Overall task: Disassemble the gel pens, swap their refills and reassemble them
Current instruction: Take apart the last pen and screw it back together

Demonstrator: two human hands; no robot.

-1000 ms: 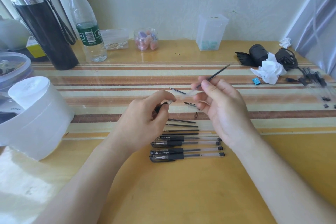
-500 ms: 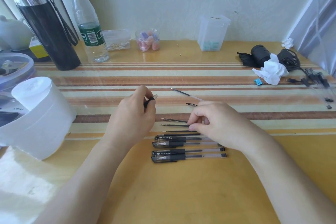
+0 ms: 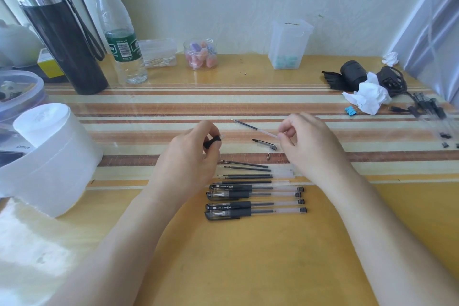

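Black-capped pens [image 3: 255,202], four whole, are laid in a near row, with loose refills [image 3: 244,170] just beyond them. A black grip piece [image 3: 212,142] is pinched in the left hand [image 3: 191,156]; one refill [image 3: 255,128] is pinched at its clear end by the right hand [image 3: 310,141]. Reassembly is judged barely begun; most pens are left.

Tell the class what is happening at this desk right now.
A person is taking gel pens apart. The left hand pinches a black grip section, while the right hand holds the clear end of a refill above the striped mat. A pen cap lies between the hands. Nearer the person, loose refills lie in a row, and beyond them four assembled pens lie on the desk.
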